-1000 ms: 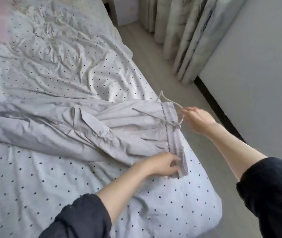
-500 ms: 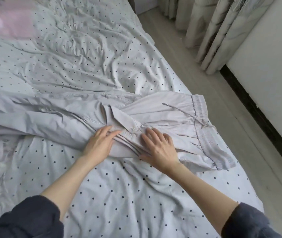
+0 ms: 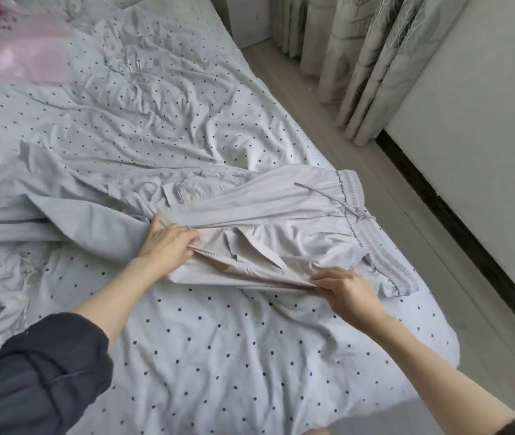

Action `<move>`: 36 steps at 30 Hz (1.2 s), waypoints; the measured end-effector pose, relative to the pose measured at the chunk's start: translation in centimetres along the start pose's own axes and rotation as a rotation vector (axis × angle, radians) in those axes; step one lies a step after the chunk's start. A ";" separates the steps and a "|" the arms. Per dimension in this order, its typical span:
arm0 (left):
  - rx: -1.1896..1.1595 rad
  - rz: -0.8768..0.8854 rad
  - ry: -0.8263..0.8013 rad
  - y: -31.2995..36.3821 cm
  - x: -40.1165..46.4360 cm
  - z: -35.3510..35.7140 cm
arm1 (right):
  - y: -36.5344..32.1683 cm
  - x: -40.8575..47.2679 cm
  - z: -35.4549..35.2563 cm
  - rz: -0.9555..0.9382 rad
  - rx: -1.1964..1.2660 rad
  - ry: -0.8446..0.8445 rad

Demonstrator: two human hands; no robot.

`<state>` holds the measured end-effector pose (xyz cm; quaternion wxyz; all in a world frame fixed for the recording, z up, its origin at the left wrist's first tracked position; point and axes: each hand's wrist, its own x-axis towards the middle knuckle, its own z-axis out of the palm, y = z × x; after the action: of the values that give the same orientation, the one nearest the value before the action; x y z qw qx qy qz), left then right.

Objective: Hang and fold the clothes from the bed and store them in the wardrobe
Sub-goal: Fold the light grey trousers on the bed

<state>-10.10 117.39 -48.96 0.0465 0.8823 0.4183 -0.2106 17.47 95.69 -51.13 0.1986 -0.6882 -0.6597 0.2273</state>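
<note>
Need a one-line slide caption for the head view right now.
Both hands, left hand and right hand, pinch the near edge of pale grey trousers on the polka-dot bed sheet.

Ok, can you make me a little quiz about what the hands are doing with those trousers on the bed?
1. True or false: the grey trousers lie on the polka-dot sheet.
2. What does the right hand pinch? A) the drawstring B) the near edge of the trousers C) the curtain
3. Fill in: the elastic waistband points toward the ____ side of the bed, where the floor is.

Key
1. True.
2. B. The left hand grips the same edge further along, and the drawstring lies loose on the cloth.
3. Right.
</note>
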 end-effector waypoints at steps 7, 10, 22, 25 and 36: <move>-0.129 -0.007 -0.232 2.5 -9.8 4.0 | -0.9 -2.8 1.9 0.216 -0.293 -0.376; -0.147 -0.010 -0.180 3.6 -13.9 5.7 | -5.2 -1.4 4.2 0.215 -0.305 -0.445; -0.061 0.204 0.141 -1.8 -20.2 4.8 | -18.1 -1.2 9.8 -0.233 -0.450 -0.003; 0.101 0.127 -0.066 -5.9 -19.9 4.7 | -17.7 -2.6 8.9 -0.258 -0.453 0.039; 0.292 0.033 0.176 -13.1 -24.6 4.4 | -20.2 -2.5 10.3 0.032 -0.585 -0.242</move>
<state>-35.30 107.05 -41.60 -0.1155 0.9015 0.3710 -0.1904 -5.02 93.97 -47.82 -0.0916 -0.6944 -0.7050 0.1114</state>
